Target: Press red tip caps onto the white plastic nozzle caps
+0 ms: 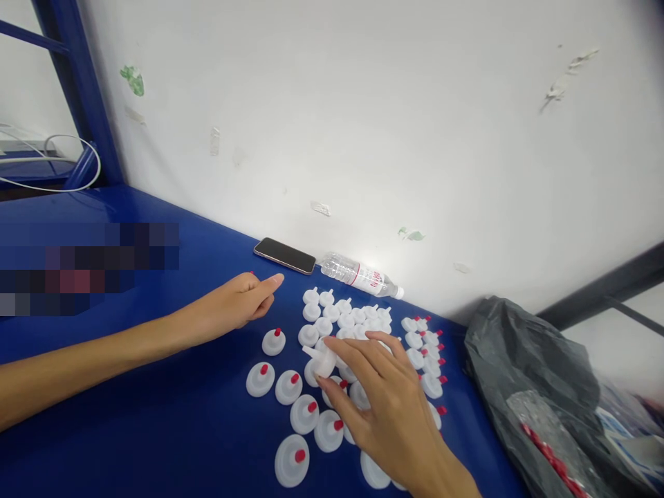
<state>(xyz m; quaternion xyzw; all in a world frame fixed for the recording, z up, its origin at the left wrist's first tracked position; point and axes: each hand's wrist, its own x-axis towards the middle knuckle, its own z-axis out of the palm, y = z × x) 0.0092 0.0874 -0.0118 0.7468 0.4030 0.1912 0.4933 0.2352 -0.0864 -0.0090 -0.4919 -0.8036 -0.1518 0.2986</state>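
There, your right hand [397, 404] has its grip clamped on a white spouted cap [326, 361], spout angling left toward your curled left hand [233, 308], whose hold I can't tell.

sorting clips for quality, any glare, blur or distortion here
head view: soft glare on the white wall above the clear plastic bottle, wide-angle stretch towards the edges, pixelated patch at left, smeared detail beyond the dark grey plastic bag; white round plastic caps look fairly clear
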